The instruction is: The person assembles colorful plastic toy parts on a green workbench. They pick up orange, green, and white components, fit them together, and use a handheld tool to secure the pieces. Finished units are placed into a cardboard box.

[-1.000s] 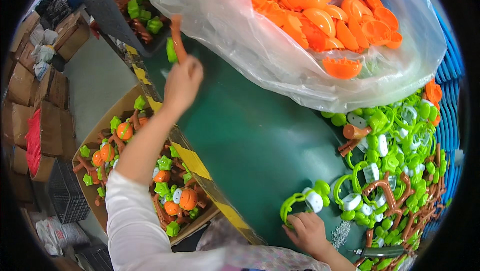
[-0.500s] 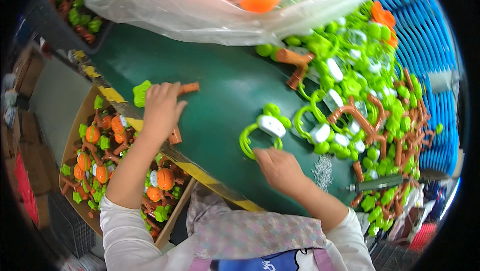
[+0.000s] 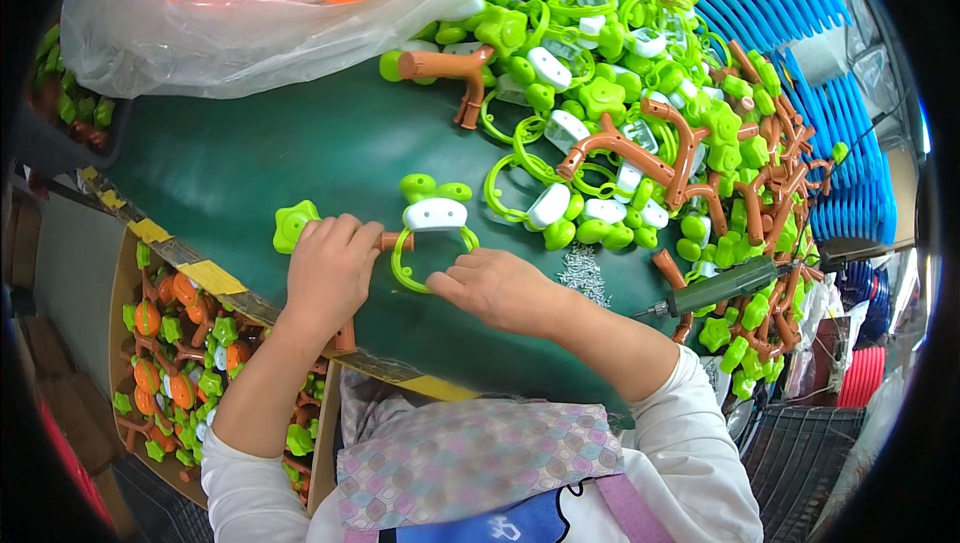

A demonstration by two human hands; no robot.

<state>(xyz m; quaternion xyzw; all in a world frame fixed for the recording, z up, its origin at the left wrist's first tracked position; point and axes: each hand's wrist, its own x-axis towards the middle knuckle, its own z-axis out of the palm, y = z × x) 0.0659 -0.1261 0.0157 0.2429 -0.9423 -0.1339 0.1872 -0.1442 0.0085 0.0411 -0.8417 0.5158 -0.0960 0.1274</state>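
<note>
Green ring pinched between our right hand's fingertips, our left hand wrapped round a brown branch; a loosened pinch could drop the ring.

Here the ring piece is sitting between the left hand and the right hand, over the table. A branch piece is poking out rightward from under the left hand; a star piece is lying just beyond it. Past the right hand, screws are lying, a screwdriver is resting further right, and a parts heap is spreading behind. Beyond the left hand a bag is standing, while a box is waiting below the left forearm.
</note>
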